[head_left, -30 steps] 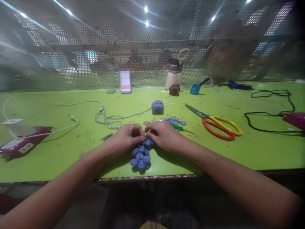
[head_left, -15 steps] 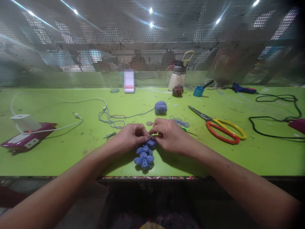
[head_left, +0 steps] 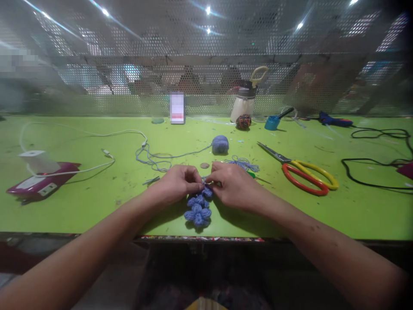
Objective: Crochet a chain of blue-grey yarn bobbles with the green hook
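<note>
A blue crocheted piece (head_left: 198, 210) made of puffy lobes lies on the green table (head_left: 97, 202) near its front edge. My left hand (head_left: 178, 183) and my right hand (head_left: 229, 183) meet at its upper end, both with fingers pinched together on the yarn. A strand runs from the work to a small blue yarn ball (head_left: 220, 144) behind my hands. A green-handled crochet hook (head_left: 254, 175) pokes out just right of my right hand. What lies between my fingertips is too small to make out beyond the yarn.
Red and yellow scissors (head_left: 300, 171) lie to the right. A black cable (head_left: 374, 172) loops at far right. A magenta device (head_left: 35, 185) with a white cable (head_left: 106, 134) sits at left. A bottle (head_left: 244, 103), a multicoloured yarn ball (head_left: 243, 121) and a phone (head_left: 177, 107) stand by the mesh wall.
Both hands stay pinched on the top of the crocheted piece, with small finger movements. The camera has shifted slightly, so everything sits a little further right in view.
</note>
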Demonstrator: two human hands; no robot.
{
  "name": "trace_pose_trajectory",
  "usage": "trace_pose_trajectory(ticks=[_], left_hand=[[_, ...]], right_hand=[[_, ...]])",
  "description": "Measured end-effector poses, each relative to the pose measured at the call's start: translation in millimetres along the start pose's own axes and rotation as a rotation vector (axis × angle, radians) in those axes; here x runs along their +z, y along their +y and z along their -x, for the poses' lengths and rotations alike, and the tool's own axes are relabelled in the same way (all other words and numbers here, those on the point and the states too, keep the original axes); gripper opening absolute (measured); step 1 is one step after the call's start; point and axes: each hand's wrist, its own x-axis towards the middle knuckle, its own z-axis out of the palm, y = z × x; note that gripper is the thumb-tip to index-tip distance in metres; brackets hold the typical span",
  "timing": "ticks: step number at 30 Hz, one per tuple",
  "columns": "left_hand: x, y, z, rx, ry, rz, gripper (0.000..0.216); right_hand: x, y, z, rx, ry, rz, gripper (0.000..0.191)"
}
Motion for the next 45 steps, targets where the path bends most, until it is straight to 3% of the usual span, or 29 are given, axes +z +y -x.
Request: trace_pose_trajectory(ticks=[15, 26, 34, 37, 41, 45], left_hand=[[-2, -1, -2, 0.062, -0.041, -0.109, 0.011], [-2, 0, 0, 0.050, -0.041, -0.084, 0.011], [1, 4, 2, 0.022, -0.024, -0.059, 0.012], [1, 6, 3, 0.004, -0.041, 0.005, 0.014], [1, 8, 5, -0.016, -0.058, 0.054, 0.015], [-1, 7, 5, -0.061, -0.089, 0.162, 0.014]], right_hand=[[4, 3, -7, 0.063, 0.064, -0.154, 0.020], [-6, 5, -3, 0.022, -0.106, -0.133, 0.020], [-8, 8, -5, 0.018, -0.001, -0.123, 0.013], [-15, 8, -5, 0.101, 0.017, -0.203, 0.010], [-19, 5, -4, 0.197, -0.018, -0.481, 0.011], [-17, 3, -2, 0.185, -0.043, -0.624, 0.010]])
